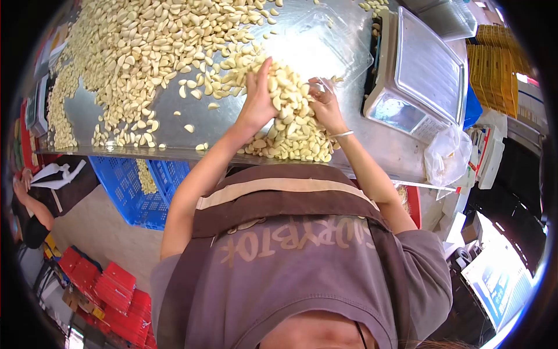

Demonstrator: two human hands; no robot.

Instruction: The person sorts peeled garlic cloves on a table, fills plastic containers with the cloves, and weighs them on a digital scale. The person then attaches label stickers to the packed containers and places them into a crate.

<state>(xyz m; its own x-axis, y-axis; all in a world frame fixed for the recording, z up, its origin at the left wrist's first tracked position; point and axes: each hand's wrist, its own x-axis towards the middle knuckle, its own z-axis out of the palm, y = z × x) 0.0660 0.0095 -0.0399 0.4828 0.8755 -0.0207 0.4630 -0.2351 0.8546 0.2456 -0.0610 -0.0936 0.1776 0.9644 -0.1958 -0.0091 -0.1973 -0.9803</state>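
Observation:
Peeled garlic cloves [290, 131] are heaped between my two hands at the table's near edge. My left hand [260, 99] lies against the left side of this heap, fingers stretched out and pointing away from me. On the other side, my right hand [327, 109] touches the cloves with its fingers apart and slightly bent; a bracelet circles that wrist. Just beyond the fingers lies clear plastic [343, 49], though glare blurs its shape. A much larger spread of garlic cloves [145, 46] covers the left of the metal table [192, 107].
A scale [430, 64] stands on the right, with a plastic bag [447, 156] by its front corner. Clear containers [444, 20] sit behind it. Blue crates [125, 189] are below the table's left edge. Another person's arm [35, 206] shows far left, above red crates [116, 291].

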